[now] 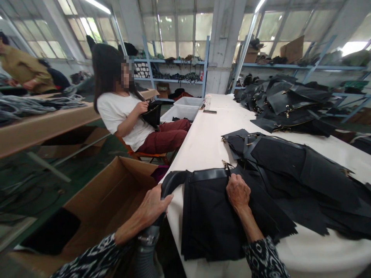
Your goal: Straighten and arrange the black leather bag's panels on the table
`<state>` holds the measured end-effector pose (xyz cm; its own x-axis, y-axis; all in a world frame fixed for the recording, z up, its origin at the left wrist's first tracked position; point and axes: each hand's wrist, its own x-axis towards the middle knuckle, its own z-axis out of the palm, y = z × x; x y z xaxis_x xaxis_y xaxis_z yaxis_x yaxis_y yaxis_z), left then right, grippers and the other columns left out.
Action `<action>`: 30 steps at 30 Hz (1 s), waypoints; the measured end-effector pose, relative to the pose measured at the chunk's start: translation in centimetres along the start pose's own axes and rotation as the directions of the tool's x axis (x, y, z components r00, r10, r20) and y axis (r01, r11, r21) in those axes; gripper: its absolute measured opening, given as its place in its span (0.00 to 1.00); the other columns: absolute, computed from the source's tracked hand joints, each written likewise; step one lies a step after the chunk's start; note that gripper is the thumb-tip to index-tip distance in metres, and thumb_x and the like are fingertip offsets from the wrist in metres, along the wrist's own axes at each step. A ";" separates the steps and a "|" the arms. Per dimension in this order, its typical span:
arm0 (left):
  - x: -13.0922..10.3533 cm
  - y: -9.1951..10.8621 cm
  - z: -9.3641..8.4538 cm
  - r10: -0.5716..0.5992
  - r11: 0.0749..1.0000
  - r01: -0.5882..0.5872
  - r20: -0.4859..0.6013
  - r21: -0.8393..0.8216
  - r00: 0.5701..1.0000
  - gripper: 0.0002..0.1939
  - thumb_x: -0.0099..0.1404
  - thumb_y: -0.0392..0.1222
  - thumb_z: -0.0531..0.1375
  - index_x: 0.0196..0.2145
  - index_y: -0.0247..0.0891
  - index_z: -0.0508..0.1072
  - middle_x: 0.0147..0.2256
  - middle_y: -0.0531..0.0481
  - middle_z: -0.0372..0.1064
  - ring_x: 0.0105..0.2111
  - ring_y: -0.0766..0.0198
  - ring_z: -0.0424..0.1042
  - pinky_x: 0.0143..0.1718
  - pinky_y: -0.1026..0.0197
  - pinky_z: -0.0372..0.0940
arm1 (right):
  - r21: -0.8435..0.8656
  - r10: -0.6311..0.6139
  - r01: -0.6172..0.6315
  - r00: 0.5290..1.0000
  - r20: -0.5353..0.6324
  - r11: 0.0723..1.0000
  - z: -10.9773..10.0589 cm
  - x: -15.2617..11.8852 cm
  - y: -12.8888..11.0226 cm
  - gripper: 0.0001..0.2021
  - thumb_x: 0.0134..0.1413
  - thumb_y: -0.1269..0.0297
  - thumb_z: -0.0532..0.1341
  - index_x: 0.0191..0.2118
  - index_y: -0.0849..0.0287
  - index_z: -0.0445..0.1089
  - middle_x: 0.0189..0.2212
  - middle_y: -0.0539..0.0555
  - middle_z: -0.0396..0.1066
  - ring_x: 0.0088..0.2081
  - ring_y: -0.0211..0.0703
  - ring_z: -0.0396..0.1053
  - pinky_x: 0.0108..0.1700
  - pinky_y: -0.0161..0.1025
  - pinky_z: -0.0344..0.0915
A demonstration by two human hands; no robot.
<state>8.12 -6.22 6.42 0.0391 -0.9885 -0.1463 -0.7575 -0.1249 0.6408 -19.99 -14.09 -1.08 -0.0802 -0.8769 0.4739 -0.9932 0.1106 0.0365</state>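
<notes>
My left hand [152, 208] grips a black curved nozzle [171, 183] that joins a grey ribbed hose [145, 251] at the near left edge of the white table [208, 135]. Its mouth lies against the left side of a black bag piece [208, 216] lying flat on the table. My right hand [238, 192] presses down on the upper part of that piece, just below its stiff top band and a small metal clasp [225, 165].
A pile of black bag pieces [290, 162] spreads to the right, with a bigger heap [284, 102] farther back. An open cardboard box [110, 204] stands on the floor at left. A seated person [127, 116] handles a black piece beside white bins [185, 108].
</notes>
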 end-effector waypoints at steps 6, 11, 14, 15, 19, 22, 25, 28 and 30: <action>-1.8 1.2 -0.1 0.041 0.992 -0.042 0.012 0.119 0.999 0.11 0.58 0.45 0.51 0.35 0.35 0.63 0.31 0.45 0.68 0.34 0.56 0.70 0.33 0.60 0.61 | 0.000 -0.014 0.014 1.000 -0.014 1.000 -0.3 0.0 -0.1 0.08 0.61 0.70 0.50 0.31 0.60 0.62 0.29 0.53 0.65 0.32 0.44 0.67 0.26 0.36 0.50; -0.6 2.0 1.2 0.091 0.988 -0.100 0.087 0.114 0.992 0.06 0.57 0.41 0.50 0.31 0.36 0.62 0.27 0.47 0.68 0.25 0.62 0.70 0.25 0.63 0.58 | 0.011 -0.012 0.013 0.999 -0.038 1.000 -0.4 -0.1 0.1 0.08 0.61 0.71 0.50 0.31 0.60 0.62 0.29 0.53 0.65 0.32 0.45 0.67 0.26 0.36 0.50; 0.7 2.2 1.5 0.063 0.981 -0.067 0.030 0.183 0.998 0.07 0.57 0.42 0.51 0.31 0.35 0.63 0.28 0.45 0.69 0.29 0.60 0.71 0.27 0.63 0.59 | 0.032 -0.006 0.007 0.999 -0.038 0.999 -0.3 -0.2 0.2 0.08 0.61 0.70 0.50 0.31 0.60 0.63 0.29 0.53 0.65 0.32 0.45 0.67 0.26 0.36 0.50; 1.1 2.3 1.6 0.050 0.979 -0.050 0.009 0.198 0.999 0.08 0.57 0.43 0.52 0.31 0.35 0.63 0.29 0.44 0.69 0.30 0.59 0.71 0.27 0.63 0.59 | 0.042 -0.001 0.003 0.999 -0.036 0.999 -0.2 -0.2 0.2 0.08 0.61 0.70 0.50 0.31 0.60 0.63 0.30 0.54 0.65 0.32 0.45 0.67 0.26 0.36 0.50; 1.3 2.8 1.3 0.015 0.991 -0.014 -0.008 0.132 1.000 0.09 0.57 0.43 0.53 0.31 0.34 0.64 0.26 0.45 0.70 0.26 0.60 0.71 0.24 0.64 0.59 | 0.079 0.029 -0.027 0.999 -0.018 0.997 0.1 0.0 0.2 0.09 0.61 0.69 0.50 0.32 0.61 0.64 0.30 0.55 0.65 0.32 0.46 0.67 0.26 0.36 0.52; 0.3 3.0 0.8 0.004 0.999 -0.003 -0.007 0.032 1.000 0.11 0.58 0.45 0.53 0.32 0.33 0.64 0.23 0.47 0.69 0.22 0.60 0.70 0.22 0.64 0.60 | 0.109 0.025 -0.024 1.000 -0.006 0.994 -0.4 0.1 0.4 0.08 0.61 0.69 0.50 0.37 0.63 0.66 0.32 0.56 0.66 0.33 0.46 0.67 0.29 0.37 0.56; -0.7 2.7 0.3 -0.008 0.999 0.007 -0.004 -0.039 1.000 0.13 0.58 0.47 0.53 0.33 0.33 0.64 0.21 0.49 0.69 0.20 0.60 0.71 0.21 0.64 0.62 | 0.143 -0.051 0.054 0.998 -0.023 0.988 -2.2 -1.1 0.9 0.15 0.59 0.68 0.53 0.51 0.64 0.62 0.42 0.61 0.65 0.45 0.50 0.64 0.42 0.41 0.61; -1.2 1.9 -0.2 0.016 0.996 -0.018 -0.027 -0.083 0.999 0.12 0.57 0.46 0.54 0.33 0.34 0.65 0.22 0.50 0.69 0.20 0.61 0.70 0.21 0.65 0.61 | 0.208 -0.232 0.253 0.965 -0.121 0.945 -4.8 -4.4 1.8 0.23 0.59 0.64 0.54 0.58 0.67 0.54 0.55 0.67 0.55 0.58 0.57 0.50 0.57 0.53 0.49; -1.3 1.4 -0.5 -0.008 0.994 0.004 -0.036 -0.108 0.999 0.12 0.57 0.46 0.54 0.33 0.34 0.66 0.22 0.50 0.69 0.21 0.61 0.71 0.21 0.64 0.61 | 0.255 -0.421 0.448 0.894 -0.156 0.857 -6.2 -7.4 2.7 0.24 0.59 0.62 0.54 0.59 0.66 0.53 0.58 0.66 0.52 0.61 0.56 0.45 0.60 0.56 0.44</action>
<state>7.38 -5.16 7.89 0.0689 -0.9899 -0.1242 -0.6828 -0.1376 0.7175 -21.54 -4.41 1.01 0.3596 -0.7573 0.5452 -0.9085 -0.4174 0.0195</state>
